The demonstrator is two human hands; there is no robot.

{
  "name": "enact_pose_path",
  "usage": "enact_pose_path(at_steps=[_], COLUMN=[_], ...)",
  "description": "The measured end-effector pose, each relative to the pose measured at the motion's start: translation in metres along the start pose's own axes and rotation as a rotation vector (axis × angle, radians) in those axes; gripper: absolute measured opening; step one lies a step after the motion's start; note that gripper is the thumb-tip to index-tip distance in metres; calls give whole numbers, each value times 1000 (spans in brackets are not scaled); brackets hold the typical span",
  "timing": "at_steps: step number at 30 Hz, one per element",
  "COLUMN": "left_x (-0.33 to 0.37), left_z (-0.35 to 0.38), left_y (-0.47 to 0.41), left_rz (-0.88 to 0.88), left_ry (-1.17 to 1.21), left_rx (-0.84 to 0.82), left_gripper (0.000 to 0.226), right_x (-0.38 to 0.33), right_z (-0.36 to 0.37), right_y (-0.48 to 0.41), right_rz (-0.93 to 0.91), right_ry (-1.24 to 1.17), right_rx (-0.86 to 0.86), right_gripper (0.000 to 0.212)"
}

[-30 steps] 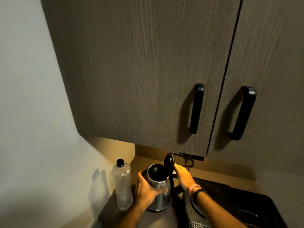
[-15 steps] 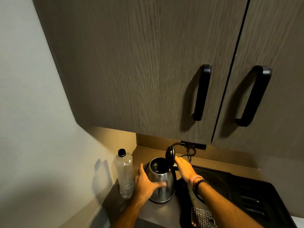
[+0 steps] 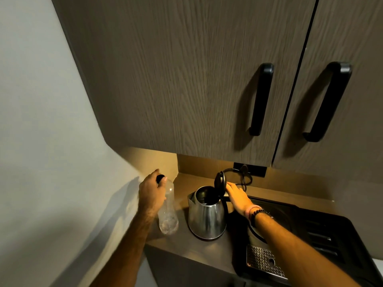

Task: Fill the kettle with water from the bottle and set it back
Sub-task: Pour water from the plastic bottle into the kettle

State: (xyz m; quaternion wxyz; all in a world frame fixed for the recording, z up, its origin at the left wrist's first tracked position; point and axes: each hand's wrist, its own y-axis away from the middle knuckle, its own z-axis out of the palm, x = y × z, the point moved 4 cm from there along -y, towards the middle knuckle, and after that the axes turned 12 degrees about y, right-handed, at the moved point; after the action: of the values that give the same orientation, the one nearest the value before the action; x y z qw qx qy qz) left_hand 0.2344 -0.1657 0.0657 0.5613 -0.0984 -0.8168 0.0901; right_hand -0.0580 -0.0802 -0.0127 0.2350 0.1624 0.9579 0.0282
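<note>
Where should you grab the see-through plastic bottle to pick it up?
Probably around its middle, coming from the left side. The clear plastic bottle with a black cap stands upright and narrows slightly there, so fingers can wrap it. The shiny steel kettle stands close on its right, and the left hand is already beside its upper part, thumb by the cap.

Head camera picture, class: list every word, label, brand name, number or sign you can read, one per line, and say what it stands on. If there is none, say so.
None: no text can be read anywhere in this picture.
bottle: clear plastic, no label showing.
kettle: bare steel, no brand or mark to be seen.
cupboard doors: plain wood grain, no writing.
black appliance: no lettering legible; too dark to tell more.
</note>
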Motion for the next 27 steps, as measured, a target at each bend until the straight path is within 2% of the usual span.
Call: enact_pose_path(at_steps=[5, 10, 14, 17, 21, 24, 26, 27], left_x=[-10, -12, -8, 2, 10, -9, -35, -50], left_z=[-2, -5, -6, -10, -8, 14, 35, 45], left_y=[-2, -1, -1, 4, 33, 71, 93, 102], left_rz=[41, -10, -25, 80, 365, 453, 343, 235], left_ry=[50, 156, 128, 36, 1, -23, -76, -93], left_rx=[7, 69, 120, 221, 356, 265, 142, 65], left_gripper=[33, 49, 54, 49, 35, 28, 31, 34], right_x=[-3, -5, -5, -5, -6, -7, -8, -7], right_z=[-3, -4, -3, -4, -4, -4, -4, -4], right_y=[3, 5, 5, 6, 6, 7, 7, 7], right_rz=[51, 57, 55, 60, 61, 47, 46, 49], right_ry=[-195, -261, -260, -280, -295, -274, -264, -255], right_rx=[11, -4, -12, -20, -6, 0, 0, -2], right_gripper=[60, 66, 68, 69, 64, 63, 63, 62])
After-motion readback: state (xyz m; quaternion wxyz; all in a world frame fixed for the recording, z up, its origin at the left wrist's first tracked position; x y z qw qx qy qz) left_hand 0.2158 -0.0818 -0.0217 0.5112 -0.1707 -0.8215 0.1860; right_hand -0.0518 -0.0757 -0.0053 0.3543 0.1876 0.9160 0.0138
